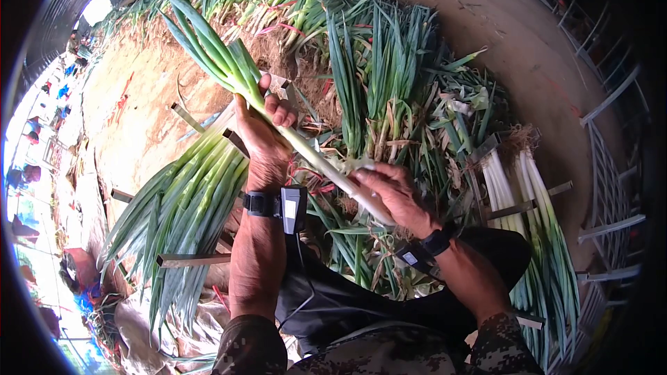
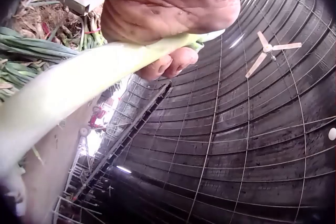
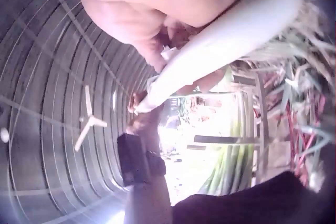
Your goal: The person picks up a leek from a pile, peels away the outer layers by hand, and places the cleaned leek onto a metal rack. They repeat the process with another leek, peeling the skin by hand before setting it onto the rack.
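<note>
A long green onion point(image 1: 313, 157) slants across the head view, leaves at upper left and white root end at lower right. My left hand point(image 1: 264, 128) grips it where white turns to green, fingers curled round the shaft. Near the white end, my right hand point(image 1: 396, 198) pinches pale loose skin point(image 1: 353, 164) beside the stalk. In the right wrist view, the bare white shaft point(image 3: 226, 40) runs close under the curled fingers, with a scrap of skin at the fingertips. The left wrist view shows the pale shaft point(image 2: 73, 77) passing under the palm.
Green onions point(image 1: 187, 201) lie on a metal-barred rack at left, and another bundle point(image 1: 545, 222) lies at right. Unpeeled onions point(image 1: 382, 62) stand ahead, beside a heap of stripped leaves point(image 1: 458, 114). Metal bars point(image 1: 194, 260) jut out near the left forearm.
</note>
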`<state>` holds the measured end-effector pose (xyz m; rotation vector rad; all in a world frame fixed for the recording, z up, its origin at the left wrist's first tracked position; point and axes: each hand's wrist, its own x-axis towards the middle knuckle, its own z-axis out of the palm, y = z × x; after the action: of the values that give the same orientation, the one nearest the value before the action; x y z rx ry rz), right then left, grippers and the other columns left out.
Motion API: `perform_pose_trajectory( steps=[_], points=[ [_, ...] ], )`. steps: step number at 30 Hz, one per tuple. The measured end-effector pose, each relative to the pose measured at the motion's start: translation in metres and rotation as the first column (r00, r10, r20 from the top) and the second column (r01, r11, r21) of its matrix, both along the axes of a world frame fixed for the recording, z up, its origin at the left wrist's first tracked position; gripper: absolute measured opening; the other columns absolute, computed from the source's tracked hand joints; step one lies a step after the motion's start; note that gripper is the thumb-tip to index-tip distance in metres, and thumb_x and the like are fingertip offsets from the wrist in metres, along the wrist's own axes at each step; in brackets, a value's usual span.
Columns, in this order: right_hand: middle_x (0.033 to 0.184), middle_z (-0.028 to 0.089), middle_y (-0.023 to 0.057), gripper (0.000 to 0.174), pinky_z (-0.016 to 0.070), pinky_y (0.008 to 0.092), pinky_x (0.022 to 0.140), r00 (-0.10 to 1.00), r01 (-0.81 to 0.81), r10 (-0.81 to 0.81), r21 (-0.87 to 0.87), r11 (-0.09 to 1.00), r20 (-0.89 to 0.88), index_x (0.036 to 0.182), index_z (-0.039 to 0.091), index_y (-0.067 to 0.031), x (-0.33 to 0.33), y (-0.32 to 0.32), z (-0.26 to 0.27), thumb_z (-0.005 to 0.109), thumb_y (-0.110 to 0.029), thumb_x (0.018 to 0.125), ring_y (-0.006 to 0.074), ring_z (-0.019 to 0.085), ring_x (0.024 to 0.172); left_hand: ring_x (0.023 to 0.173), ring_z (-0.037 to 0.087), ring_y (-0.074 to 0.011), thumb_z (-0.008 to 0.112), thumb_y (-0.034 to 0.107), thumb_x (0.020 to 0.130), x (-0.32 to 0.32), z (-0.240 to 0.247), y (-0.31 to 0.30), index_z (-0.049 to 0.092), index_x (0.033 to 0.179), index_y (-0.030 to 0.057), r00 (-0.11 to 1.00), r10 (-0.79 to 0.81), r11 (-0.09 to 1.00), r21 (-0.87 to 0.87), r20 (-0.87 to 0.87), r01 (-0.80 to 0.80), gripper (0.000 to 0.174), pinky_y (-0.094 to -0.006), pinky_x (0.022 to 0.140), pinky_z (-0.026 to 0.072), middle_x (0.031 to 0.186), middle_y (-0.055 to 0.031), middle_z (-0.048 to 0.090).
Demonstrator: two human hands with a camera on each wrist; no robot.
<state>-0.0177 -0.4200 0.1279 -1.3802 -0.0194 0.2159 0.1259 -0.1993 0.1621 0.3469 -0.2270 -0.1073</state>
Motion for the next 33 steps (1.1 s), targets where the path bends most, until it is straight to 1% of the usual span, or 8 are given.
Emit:
perform_pose_trajectory(
  steps=[5, 8, 11, 13, 17, 20, 27, 33],
  points=[
    [0.073, 0.055, -0.0014, 0.026, 0.0444, 0.0288, 0.059, 0.971, 0.174, -0.039, 0.589, 0.789, -0.236, 0.108, 0.067, -0.0071, -0.005, -0.026, -0.008, 0.065, -0.03, 0.097, 0.0121, 0.052, 0.063, 0.051, 0.039, -0.01, 0.028, 0.05, 0.105, 0.002, -0.001, 0.011, 0.057, 0.121, 0.0, 0.993, 0.122, 0.991, 0.056, -0.012, -0.121, 0.06, -0.0262, 0.048, 0.0357, 0.065, 0.0019, 0.044],
    [0.067, 0.045, -0.0044, 0.024, 0.0358, 0.0268, 0.054, 0.957, 0.207, -0.079, 0.464, 0.861, -0.28, 0.107, 0.067, -0.0065, -0.022, -0.05, -0.02, 0.065, -0.028, 0.096, 0.008, 0.041, 0.056, 0.05, 0.038, -0.0095, 0.028, 0.051, 0.106, 0.0, -0.003, 0.016, 0.057, 0.121, -0.0001, 0.993, 0.117, 0.992, 0.044, 0.014, -0.117, 0.061, -0.0265, 0.048, 0.0357, 0.065, 0.0026, 0.043],
    [0.066, 0.05, -0.0039, 0.022, 0.0369, 0.0255, 0.054, 0.946, 0.13, -0.023, 0.313, 0.941, -0.324, 0.106, 0.067, -0.0058, -0.036, -0.07, -0.049, 0.063, -0.026, 0.097, 0.0051, 0.043, 0.055, 0.047, 0.037, -0.0083, 0.029, 0.05, 0.106, -0.007, -0.002, 0.01, 0.058, 0.121, -0.0006, 0.996, 0.086, 0.991, 0.103, 0.038, -0.09, 0.06, -0.0255, 0.044, 0.0357, 0.062, 0.0042, 0.041],
    [0.069, 0.059, 0.0024, 0.024, 0.0422, 0.0297, 0.057, 0.944, 0.044, -0.11, -0.214, 0.976, -0.31, 0.104, 0.068, -0.0047, -0.043, -0.083, -0.074, 0.064, -0.027, 0.096, 0.0108, 0.053, 0.056, 0.043, 0.035, -0.0072, 0.03, 0.051, 0.106, -0.009, -0.003, 0.006, 0.058, 0.121, -0.0016, 0.996, 0.051, 0.99, 0.125, 0.079, -0.061, 0.061, -0.0232, 0.041, 0.0346, 0.06, 0.0053, 0.04],
    [0.088, 0.071, 0.0176, 0.031, 0.0521, 0.04, 0.07, 0.971, -0.236, 0.132, -0.902, 0.361, -0.202, 0.097, 0.07, -0.0024, -0.08, -0.124, -0.132, 0.065, -0.032, 0.092, 0.0289, 0.07, 0.077, 0.042, 0.03, -0.0069, 0.028, 0.048, 0.107, 0.001, 0.012, 0.029, 0.056, 0.123, -0.0028, 0.967, -0.088, 0.995, 0.068, 0.241, 0.074, 0.06, -0.0233, 0.039, 0.0301, 0.059, 0.0037, 0.038],
    [0.097, 0.07, 0.0225, 0.033, 0.0527, 0.0447, 0.082, 0.977, -0.158, 0.175, -0.971, 0.182, -0.126, 0.095, 0.07, -0.002, -0.078, -0.111, -0.129, 0.066, -0.034, 0.089, 0.0387, 0.068, 0.093, 0.045, 0.034, -0.0078, 0.032, 0.05, 0.106, -0.008, 0.014, 0.025, 0.054, 0.125, 0.0016, 0.987, 0.078, 0.977, 0.187, 0.138, -0.103, 0.057, -0.0243, 0.042, 0.0324, 0.063, 0.0034, 0.042],
    [0.092, 0.072, 0.017, 0.022, 0.0567, 0.0366, 0.073, 0.909, 0.21, 0.086, -0.626, 0.751, 0.408, 0.098, 0.069, -0.0025, -0.027, -0.013, -0.003, 0.072, -0.019, 0.085, 0.0309, 0.072, 0.084, 0.055, 0.045, -0.012, 0.042, 0.053, 0.102, -0.005, 0.006, 0.01, 0.056, 0.125, 0.0121, 0.968, 0.224, 0.942, 0.281, -0.112, -0.185, 0.049, -0.0279, 0.053, 0.0385, 0.071, 0.001, 0.052],
    [0.081, 0.07, 0.0141, 0.015, 0.0545, 0.0355, 0.063, 0.908, 0.203, 0.061, -0.561, 0.803, 0.415, 0.095, 0.069, -0.0026, -0.016, 0.017, -0.028, 0.072, -0.012, 0.083, 0.0288, 0.071, 0.072, 0.061, 0.047, -0.0131, 0.049, 0.05, 0.101, -0.004, -0.006, 0.004, 0.056, 0.118, 0.0131, 0.919, 0.33, 0.915, 0.311, -0.215, -0.256, 0.041, -0.0297, 0.059, 0.041, 0.077, 0.0, 0.052]
  ],
)
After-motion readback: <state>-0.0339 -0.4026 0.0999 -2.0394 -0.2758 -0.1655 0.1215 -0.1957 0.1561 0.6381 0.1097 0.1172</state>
